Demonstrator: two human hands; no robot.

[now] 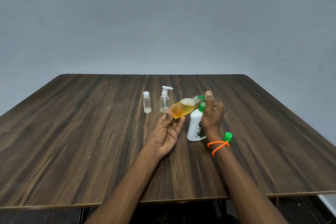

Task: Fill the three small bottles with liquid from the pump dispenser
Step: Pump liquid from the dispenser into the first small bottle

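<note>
tilted bottle [182, 108] half-full w/ amber liquid

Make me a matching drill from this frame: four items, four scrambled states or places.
Items:
1. tilted bottle
2. flip-cap bottle
3. pump-top bottle
4. loose green cap

States:
A. stands capped at far left of the row
B. lies on the table by the right wrist
C. held by the left hand, holding orange liquid
D. stands upright, looks nearly empty, white pump head

Pairs: 1-C, 2-A, 3-D, 4-B

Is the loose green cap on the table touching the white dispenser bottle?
Apart. In the head view, the green cap stands on the table to the right of the white dispenser bottle, with the right wrist crossing between them.
</note>
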